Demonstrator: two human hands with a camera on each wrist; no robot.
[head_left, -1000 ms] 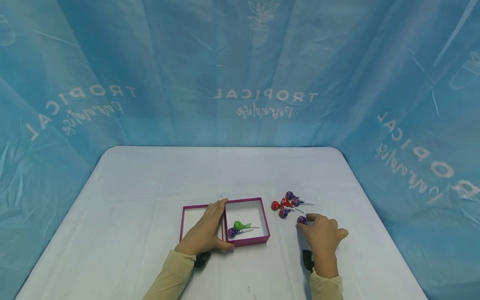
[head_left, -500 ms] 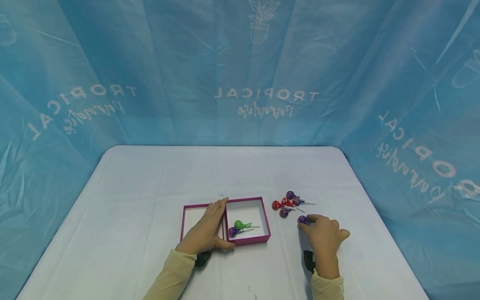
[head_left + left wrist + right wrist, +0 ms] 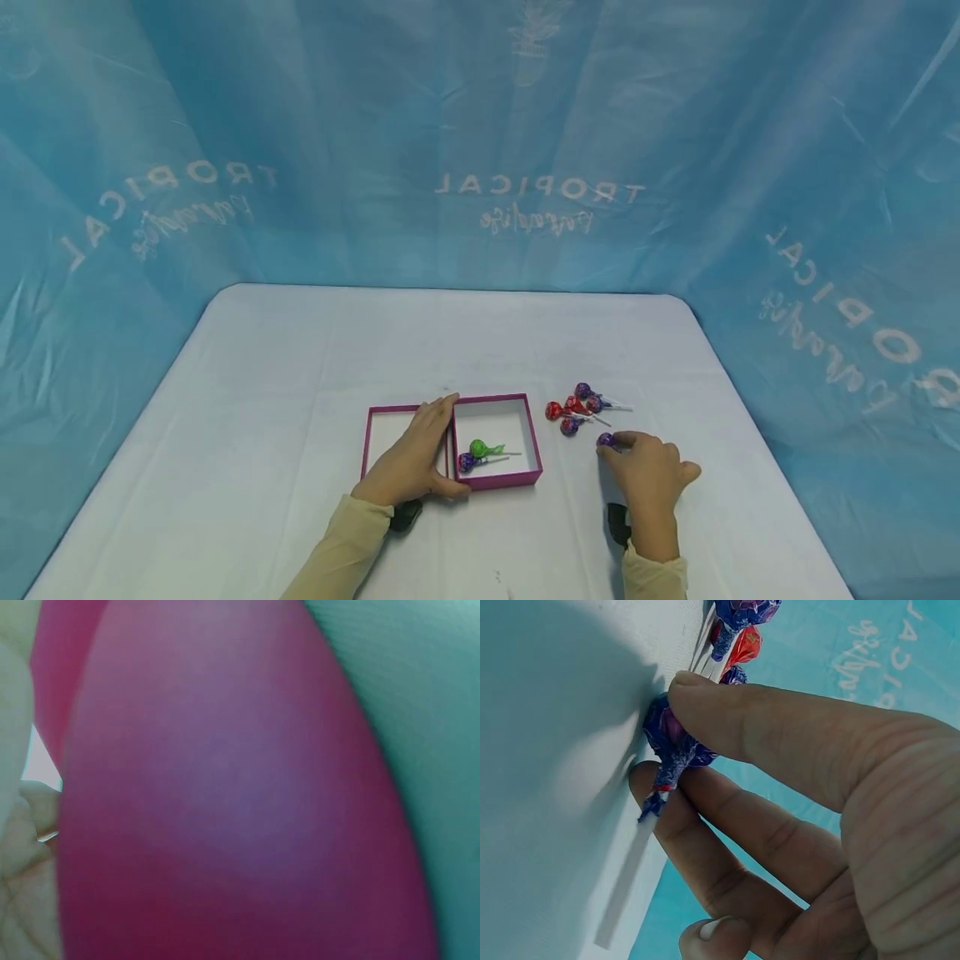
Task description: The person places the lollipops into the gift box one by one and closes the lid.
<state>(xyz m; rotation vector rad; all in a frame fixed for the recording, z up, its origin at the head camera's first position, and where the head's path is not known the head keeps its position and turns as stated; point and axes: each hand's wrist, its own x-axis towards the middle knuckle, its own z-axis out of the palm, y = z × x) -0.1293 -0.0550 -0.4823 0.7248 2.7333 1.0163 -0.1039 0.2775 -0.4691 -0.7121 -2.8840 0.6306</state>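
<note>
In the head view my left hand (image 3: 412, 462) holds a shallow magenta box (image 3: 498, 482) with a white inside, its thumb at the front side and its fingertips at the far edge. A green lollipop (image 3: 477, 448) and a purple-wrapped lollipop (image 3: 467, 462) lie inside. A matching magenta-rimmed tray (image 3: 392, 409) sits against the box's left side, partly hidden by that hand. My right hand (image 3: 648, 475) pinches another purple lollipop (image 3: 667, 739) by its wrapped head, between thumb and fingers. The right wrist view shows its white stick (image 3: 622, 889) pointing down. Magenta wall (image 3: 225, 787) fills most of the left wrist view.
Beyond the right hand lies a loose group of lollipops, with red (image 3: 553, 410) and purple (image 3: 583, 390) wrappers, their sticks crossing. A white cloth covers the table (image 3: 300, 350). Blue printed curtains (image 3: 480, 125) stand behind it and at both sides.
The hands, box and lollipops keep nearly the same places. The head view shifts very slightly.
</note>
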